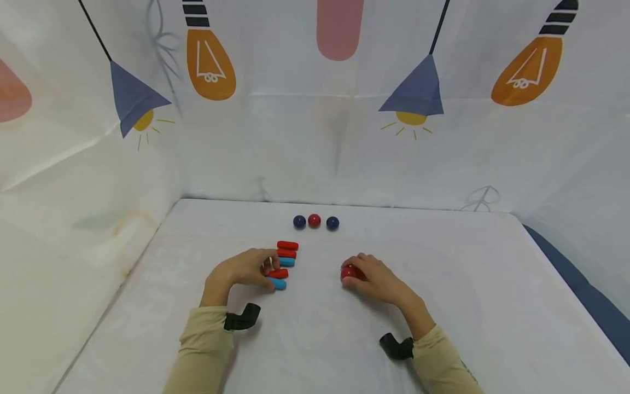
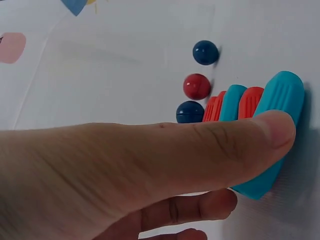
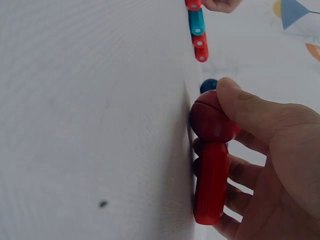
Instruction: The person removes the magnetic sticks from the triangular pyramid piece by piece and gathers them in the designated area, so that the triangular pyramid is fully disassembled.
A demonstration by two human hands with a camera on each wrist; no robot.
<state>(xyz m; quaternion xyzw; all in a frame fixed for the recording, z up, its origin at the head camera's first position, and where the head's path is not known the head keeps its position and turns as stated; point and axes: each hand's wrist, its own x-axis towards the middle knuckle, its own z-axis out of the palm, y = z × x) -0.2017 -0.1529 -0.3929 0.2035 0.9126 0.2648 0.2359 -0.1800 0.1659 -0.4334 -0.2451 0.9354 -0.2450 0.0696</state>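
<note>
A row of plastic sticks lies left of the table's middle. The nearest is a light-blue stick (image 1: 278,284) (image 2: 284,95), and my left hand (image 1: 248,269) has its thumb across it, fingers curled behind. Beside it are a red stick (image 1: 280,273), another light-blue stick (image 1: 287,262) and two more red sticks (image 1: 287,245). To the right, my right hand (image 1: 379,279) pinches a red ball (image 1: 348,273) (image 3: 212,117) between thumb and fingers. Against that ball, end-on, sits a red stick (image 3: 212,185), along the fingers. The left index fingertip's contact is hidden.
Towards the back of the white table (image 1: 443,246), a red ball (image 1: 314,220) stands between a dark-blue ball (image 1: 299,221) on the left and another dark-blue ball (image 1: 332,223) on the right. A printed cloth (image 1: 295,148) hangs behind the table.
</note>
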